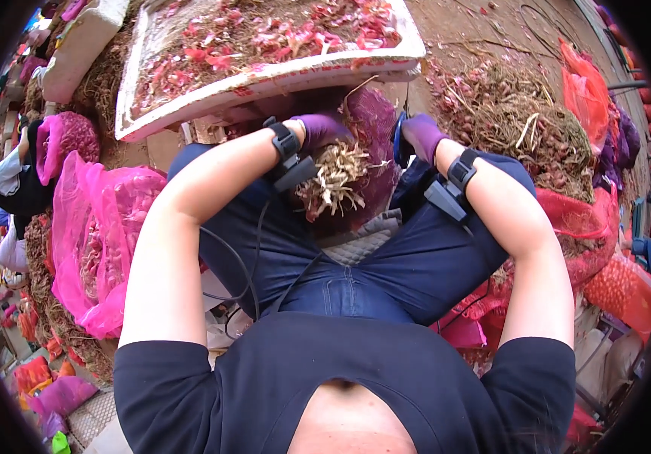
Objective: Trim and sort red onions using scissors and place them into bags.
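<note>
In a purple glove, my left hand [324,130] is closed on a bunch of shallots whose dry, pale stems [337,179] stick out toward my lap. The bulbs themselves are hidden by the hand. My right hand [421,137], gloved alike, is closed around blue-handled scissors [398,141] just right of the bunch, with a thin dark blade pointing away from me. A purple mesh bag [375,129] lies between my knees, under and beside the stems. Both wrists carry strapped grey devices.
Beyond my hands stands a white foam tray [265,77] strewn with pink skins and trimmings. Heaped shallots with dried stems [522,121] lie to the right. A pink mesh bag [102,234] sits left, red mesh bags [628,291] right. Other people [15,178] sit at far left.
</note>
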`<state>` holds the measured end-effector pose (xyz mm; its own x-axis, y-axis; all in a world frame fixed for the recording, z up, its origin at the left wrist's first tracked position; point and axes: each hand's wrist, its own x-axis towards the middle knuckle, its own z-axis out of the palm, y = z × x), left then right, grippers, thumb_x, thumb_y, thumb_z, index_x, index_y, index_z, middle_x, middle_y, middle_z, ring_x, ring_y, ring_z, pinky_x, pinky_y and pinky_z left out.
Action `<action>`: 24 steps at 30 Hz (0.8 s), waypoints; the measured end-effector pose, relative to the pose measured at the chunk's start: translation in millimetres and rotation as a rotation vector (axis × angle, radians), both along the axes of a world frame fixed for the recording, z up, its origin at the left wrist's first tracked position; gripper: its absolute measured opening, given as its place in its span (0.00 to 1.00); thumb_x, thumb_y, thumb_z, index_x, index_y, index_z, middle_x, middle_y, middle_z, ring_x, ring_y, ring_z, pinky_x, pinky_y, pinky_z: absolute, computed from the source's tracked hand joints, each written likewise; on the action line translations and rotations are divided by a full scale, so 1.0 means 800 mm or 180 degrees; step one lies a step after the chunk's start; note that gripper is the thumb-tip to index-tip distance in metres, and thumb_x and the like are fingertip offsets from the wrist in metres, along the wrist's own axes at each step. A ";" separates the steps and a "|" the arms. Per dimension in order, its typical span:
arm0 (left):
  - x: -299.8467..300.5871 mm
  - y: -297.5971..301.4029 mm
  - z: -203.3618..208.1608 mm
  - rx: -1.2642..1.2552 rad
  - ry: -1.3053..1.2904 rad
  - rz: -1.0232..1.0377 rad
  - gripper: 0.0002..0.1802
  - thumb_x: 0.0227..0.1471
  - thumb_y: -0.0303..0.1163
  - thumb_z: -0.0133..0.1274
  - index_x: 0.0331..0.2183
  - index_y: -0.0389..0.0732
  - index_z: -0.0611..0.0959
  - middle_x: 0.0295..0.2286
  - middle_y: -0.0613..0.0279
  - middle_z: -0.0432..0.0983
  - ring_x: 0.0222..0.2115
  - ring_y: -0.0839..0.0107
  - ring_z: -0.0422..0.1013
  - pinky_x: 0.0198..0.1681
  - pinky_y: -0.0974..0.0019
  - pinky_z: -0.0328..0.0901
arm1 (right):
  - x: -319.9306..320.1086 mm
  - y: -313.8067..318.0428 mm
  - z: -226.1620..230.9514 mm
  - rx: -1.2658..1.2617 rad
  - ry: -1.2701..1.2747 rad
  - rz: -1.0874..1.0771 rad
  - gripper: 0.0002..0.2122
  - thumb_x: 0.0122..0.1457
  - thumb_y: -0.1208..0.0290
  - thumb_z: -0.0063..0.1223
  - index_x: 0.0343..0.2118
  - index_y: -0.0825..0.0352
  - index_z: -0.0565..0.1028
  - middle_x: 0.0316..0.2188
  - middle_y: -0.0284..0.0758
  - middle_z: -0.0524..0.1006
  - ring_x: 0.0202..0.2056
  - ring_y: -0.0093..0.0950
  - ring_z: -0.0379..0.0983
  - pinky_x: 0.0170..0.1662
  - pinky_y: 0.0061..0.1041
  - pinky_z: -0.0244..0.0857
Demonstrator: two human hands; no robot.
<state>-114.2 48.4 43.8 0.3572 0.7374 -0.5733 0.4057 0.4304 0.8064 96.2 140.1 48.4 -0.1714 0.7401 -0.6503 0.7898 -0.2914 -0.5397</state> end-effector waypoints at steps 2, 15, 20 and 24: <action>0.015 0.020 -0.014 0.0824 0.0426 -0.1410 0.16 0.49 0.35 0.47 0.41 0.44 0.79 0.38 0.55 0.76 0.41 0.59 0.71 0.45 0.63 0.64 | 0.007 0.000 0.026 0.0029 -0.0077 -0.0043 0.11 0.51 0.72 0.49 0.31 0.78 0.75 0.27 0.42 0.77 0.29 0.32 0.75 0.31 0.31 0.67; 0.044 0.032 -0.171 0.1310 0.2716 -0.0837 0.24 0.42 0.48 0.51 0.39 0.45 0.81 0.43 0.52 0.73 0.44 0.57 0.69 0.49 0.60 0.61 | 0.053 0.034 0.086 -0.1349 0.0535 0.0867 0.08 0.45 0.81 0.50 0.28 0.64 0.77 0.14 0.29 0.68 0.17 0.23 0.64 0.21 0.20 0.56; 0.030 0.026 -0.169 0.1624 0.3946 0.0097 0.24 0.41 0.49 0.51 0.37 0.45 0.82 0.42 0.52 0.74 0.44 0.57 0.69 0.49 0.60 0.61 | 0.063 0.072 0.017 -0.2051 0.0859 -0.0319 0.05 0.45 0.72 0.56 0.24 0.67 0.76 0.14 0.31 0.72 0.14 0.25 0.66 0.18 0.24 0.60; 0.059 0.047 -0.048 0.0643 0.2426 -0.0941 0.25 0.33 0.46 0.57 0.35 0.42 0.83 0.38 0.52 0.76 0.40 0.59 0.72 0.43 0.58 0.65 | 0.069 0.054 0.026 -0.1042 0.0674 0.0885 0.05 0.46 0.72 0.55 0.25 0.68 0.77 0.19 0.37 0.76 0.17 0.28 0.70 0.19 0.26 0.62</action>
<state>-66.9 86.2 5.1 0.1204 0.7887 -0.6029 0.9437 0.0976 0.3162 151.8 183.6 69.1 -0.4878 0.4096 -0.7709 0.7444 -0.2662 -0.6124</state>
